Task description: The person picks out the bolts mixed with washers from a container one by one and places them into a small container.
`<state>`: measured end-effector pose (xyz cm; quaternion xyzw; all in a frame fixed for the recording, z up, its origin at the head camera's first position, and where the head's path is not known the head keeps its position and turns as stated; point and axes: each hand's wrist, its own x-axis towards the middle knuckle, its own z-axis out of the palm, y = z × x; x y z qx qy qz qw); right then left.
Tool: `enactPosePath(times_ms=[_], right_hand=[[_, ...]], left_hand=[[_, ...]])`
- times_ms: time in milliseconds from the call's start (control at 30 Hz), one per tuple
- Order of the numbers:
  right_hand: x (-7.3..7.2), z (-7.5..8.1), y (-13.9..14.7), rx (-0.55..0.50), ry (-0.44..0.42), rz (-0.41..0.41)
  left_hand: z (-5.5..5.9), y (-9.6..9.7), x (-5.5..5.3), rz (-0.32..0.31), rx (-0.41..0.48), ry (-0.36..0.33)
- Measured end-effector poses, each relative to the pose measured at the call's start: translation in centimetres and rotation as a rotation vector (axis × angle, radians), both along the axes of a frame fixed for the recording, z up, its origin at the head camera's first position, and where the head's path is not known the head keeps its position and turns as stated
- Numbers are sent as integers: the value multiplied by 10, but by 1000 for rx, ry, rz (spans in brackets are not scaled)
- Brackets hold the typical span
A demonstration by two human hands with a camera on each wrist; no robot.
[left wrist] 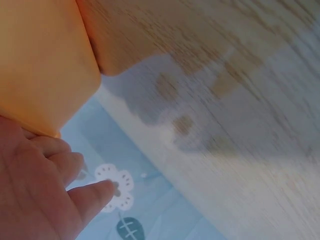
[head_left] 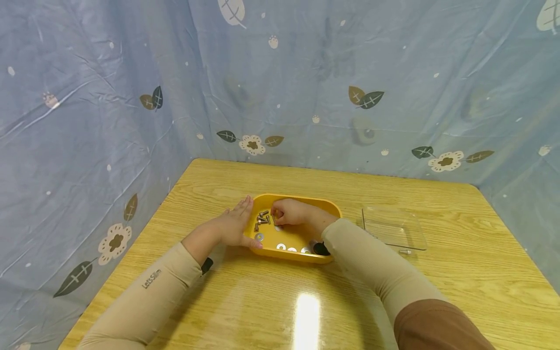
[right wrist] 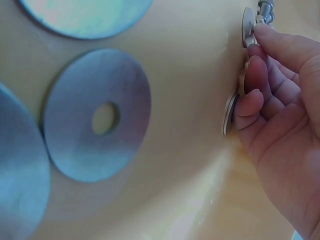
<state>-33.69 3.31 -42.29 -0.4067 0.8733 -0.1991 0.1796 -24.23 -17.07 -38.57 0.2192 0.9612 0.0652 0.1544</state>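
A yellow tray (head_left: 297, 255) stands on the table. Its left end lies within the spread of my left hand (head_left: 234, 228), with thumb over the near rim and straight fingers along the far corner. Up close, the left fingertips touch the tray's outer wall (left wrist: 45, 60). Inside the tray my right hand (head_left: 290, 212) pinches a bolt (head_left: 274, 219) between thumb and fingertips. Several loose metal bolts (head_left: 262, 219) lie just left of it. Flat washers (right wrist: 75, 135) are spread over the tray floor, some right by the curled right fingers (right wrist: 252, 102).
A clear plastic box (head_left: 389, 233) sits right of the tray, with a small metal piece (head_left: 405, 252) at its near edge. Patterned blue cloth (head_left: 306, 97) hangs behind and beside the wooden table (head_left: 245, 301). Glare brightens the near tabletop.
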Motion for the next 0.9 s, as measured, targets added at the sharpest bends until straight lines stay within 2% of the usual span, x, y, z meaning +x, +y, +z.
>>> enactPosePath(times_ms=[167,400,633,900], right_hand=[[1,6,0,-7,-32,11],[3,17,3,-39,30,47],[6,27,10,-57,29,33],[10,48,19,-142,-33,39]], left_hand=[[0,-1,0,-12,9,6],[1,-1,2,-5,8,0],[2,-1,2,-1,6,0],[-3,-2,-1,-12,5,13]])
